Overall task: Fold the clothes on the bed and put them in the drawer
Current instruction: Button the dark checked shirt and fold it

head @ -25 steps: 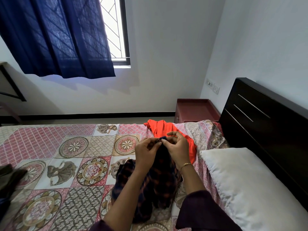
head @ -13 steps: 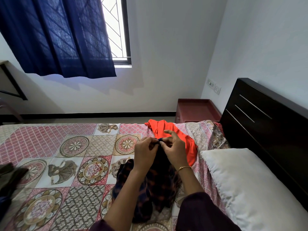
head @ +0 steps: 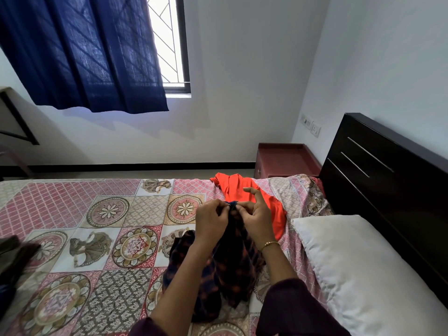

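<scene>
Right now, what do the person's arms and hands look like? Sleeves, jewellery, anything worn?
Both hands are bare, no gloves. The right hand has a thin gold bangle at the wrist. The left hand shows no jewellery; no rings can be made out on the fingers of either hand. Forearms are uncovered. Dark maroon-purple sleeves, right and left, end near the elbows at the frame's bottom edge.

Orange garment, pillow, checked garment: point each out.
orange garment [head: 236, 190], head view, bare middle beyond the hands
pillow [head: 351, 263], head view, middle of its top
checked garment [head: 232, 260], head view, hanging folds between the forearms
</scene>
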Demonstrator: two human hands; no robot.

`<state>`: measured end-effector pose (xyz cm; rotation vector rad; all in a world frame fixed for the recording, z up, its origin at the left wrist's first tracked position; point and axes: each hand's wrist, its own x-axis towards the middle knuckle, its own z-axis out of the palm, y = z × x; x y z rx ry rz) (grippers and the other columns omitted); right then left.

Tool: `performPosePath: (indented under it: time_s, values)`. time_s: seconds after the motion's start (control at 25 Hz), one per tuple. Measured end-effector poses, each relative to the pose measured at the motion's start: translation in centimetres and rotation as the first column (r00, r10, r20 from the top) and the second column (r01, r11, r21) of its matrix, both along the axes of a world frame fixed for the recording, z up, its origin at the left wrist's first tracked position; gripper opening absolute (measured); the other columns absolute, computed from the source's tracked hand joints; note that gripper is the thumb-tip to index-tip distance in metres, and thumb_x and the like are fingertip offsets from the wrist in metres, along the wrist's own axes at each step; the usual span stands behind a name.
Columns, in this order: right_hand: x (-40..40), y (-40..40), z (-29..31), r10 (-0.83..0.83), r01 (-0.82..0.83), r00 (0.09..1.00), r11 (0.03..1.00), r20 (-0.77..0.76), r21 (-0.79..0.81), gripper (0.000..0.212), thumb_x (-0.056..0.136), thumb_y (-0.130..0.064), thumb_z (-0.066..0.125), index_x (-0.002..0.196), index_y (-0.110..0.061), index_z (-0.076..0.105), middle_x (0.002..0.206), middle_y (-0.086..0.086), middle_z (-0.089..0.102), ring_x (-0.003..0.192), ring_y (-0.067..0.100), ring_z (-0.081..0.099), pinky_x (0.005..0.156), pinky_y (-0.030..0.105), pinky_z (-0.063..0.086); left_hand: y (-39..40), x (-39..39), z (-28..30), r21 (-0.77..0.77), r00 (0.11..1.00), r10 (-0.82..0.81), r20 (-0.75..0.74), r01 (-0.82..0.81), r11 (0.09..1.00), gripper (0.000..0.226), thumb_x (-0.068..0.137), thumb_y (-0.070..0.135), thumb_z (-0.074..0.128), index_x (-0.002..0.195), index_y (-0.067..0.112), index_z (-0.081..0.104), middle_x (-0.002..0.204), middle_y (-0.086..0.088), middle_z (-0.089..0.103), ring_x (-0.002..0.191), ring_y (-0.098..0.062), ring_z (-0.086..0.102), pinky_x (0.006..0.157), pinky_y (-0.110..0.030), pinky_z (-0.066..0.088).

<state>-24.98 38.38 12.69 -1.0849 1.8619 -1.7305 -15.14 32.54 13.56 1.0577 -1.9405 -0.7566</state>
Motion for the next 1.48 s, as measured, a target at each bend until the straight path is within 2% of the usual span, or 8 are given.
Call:
performPosePath:
  time_s: [0.12, 0.32, 0.52, 0.72, 0.88, 1.0, 1.24, 1.48]
  values:
    - [0.2, 0.0, 0.0, -0.020, 0.023, 0.997, 0.999, 0.078, -0.032, 0.047, 0.080, 0.007, 0.063, 0.099, -0.035, 0.049, 0.081, 0.007, 0.070, 0.071, 0.018, 0.067, 0.071, 0.026, 0.055, -0.3, 0.2, 0.1, 0.084, 0.999, -0.012, -0.046, 0.015, 0.996, 0.007, 0.082, 0.006, 0.068, 0.085, 0.000, 0.071, 0.074, -0.002, 0.065, 0.066, -0.010, 0.055, 0.060, -0.003, 0.039]
    - [0.4, -0.2, 0.0, -0.033, 0.042, 0.982, 0.998, 0.188, -0.040, 0.044, 0.078, 0.006, 0.067, 0.096, -0.029, 0.047, 0.076, 0.004, 0.067, 0.067, 0.018, 0.064, 0.070, 0.031, 0.054, -0.8, 0.5, 0.0, 0.162, 0.993, -0.066, -0.097, 0.081, 0.983, 0.003, 0.082, 0.003, 0.068, 0.083, 0.004, 0.071, 0.079, -0.008, 0.070, 0.066, -0.008, 0.058, 0.065, -0.011, 0.044]
    - [0.7, -0.3, -0.3, 0.002, 0.001, 0.964, 1.000, 0.265, -0.014, 0.041, 0.078, 0.006, 0.068, 0.107, -0.015, 0.048, 0.074, 0.003, 0.064, 0.067, 0.012, 0.062, 0.068, 0.023, 0.053, -0.9, 0.9, 0.2, 0.111, 0.994, -0.102, -0.040, 0.106, 0.988, 0.011, 0.085, -0.001, 0.062, 0.090, 0.000, 0.071, 0.079, 0.001, 0.060, 0.074, -0.009, 0.053, 0.066, -0.003, 0.039]
    - [0.2, -0.5, -0.3, -0.050, 0.043, 0.981, 0.998, 0.188, 0.043, 0.039, 0.077, 0.006, 0.067, 0.106, -0.012, 0.048, 0.071, 0.001, 0.063, 0.068, 0.014, 0.059, 0.071, 0.030, 0.050, -0.8, 1.1, -0.2, 0.138, 0.964, -0.265, -0.014, 0.264, 0.955, 0.025, 0.080, 0.001, 0.070, 0.104, 0.001, 0.069, 0.092, -0.001, 0.058, 0.083, -0.011, 0.059, 0.078, -0.013, 0.050]
    - [0.1, -0.5, 0.0, -0.035, 0.030, 0.996, 0.997, 0.076, 0.078, 0.039, 0.077, 0.006, 0.068, 0.103, -0.015, 0.047, 0.070, 0.000, 0.062, 0.063, 0.011, 0.059, 0.064, 0.022, 0.049, -0.3, 0.8, -0.6, 0.056, 0.991, -0.135, -0.023, 0.136, 0.989, 0.019, 0.079, -0.001, 0.069, 0.098, -0.001, 0.072, 0.089, -0.007, 0.068, 0.080, -0.018, 0.064, 0.074, -0.015, 0.050]
    - [0.4, -0.2, 0.1, -0.081, 0.082, 0.997, 0.992, -0.011, 0.100, 0.039, 0.075, 0.002, 0.070, 0.100, -0.017, 0.047, 0.065, -0.005, 0.061, 0.058, 0.006, 0.057, 0.061, 0.018, 0.047, 1.1, 0.2, -1.1, -0.047, 1.000, 0.001, -0.021, -0.002, 0.999, 0.013, 0.080, -0.001, 0.066, 0.091, -0.001, 0.073, 0.082, -0.014, 0.071, 0.075, -0.025, 0.063, 0.070, -0.029, 0.048]
    - [1.5, 0.1, 0.7, -0.121, 0.135, 0.985, 0.984, -0.122, 0.115, 0.043, 0.074, -0.005, 0.074, 0.100, -0.023, 0.046, 0.065, -0.012, 0.060, 0.062, 0.006, 0.061, 0.069, 0.019, 0.047, 2.1, 0.3, -1.3, -0.142, 0.993, 0.077, -0.094, -0.090, 0.986, 0.002, 0.075, -0.002, 0.068, 0.077, -0.002, 0.068, 0.071, -0.011, 0.064, 0.060, -0.014, 0.052, 0.056, -0.010, 0.034]
    - [1.4, 0.6, 0.4, -0.084, 0.062, 0.975, 0.992, 0.206, 0.113, 0.040, 0.076, 0.000, 0.071, 0.109, -0.011, 0.050, 0.072, -0.001, 0.062, 0.073, 0.015, 0.060, 0.078, 0.033, 0.051, 1.7, 0.8, -0.7, -0.008, 0.994, -0.008, -0.109, 0.007, 1.000, 0.006, 0.082, -0.001, 0.064, 0.083, -0.003, 0.070, 0.076, -0.011, 0.067, 0.064, -0.009, 0.051, 0.063, -0.005, 0.037]
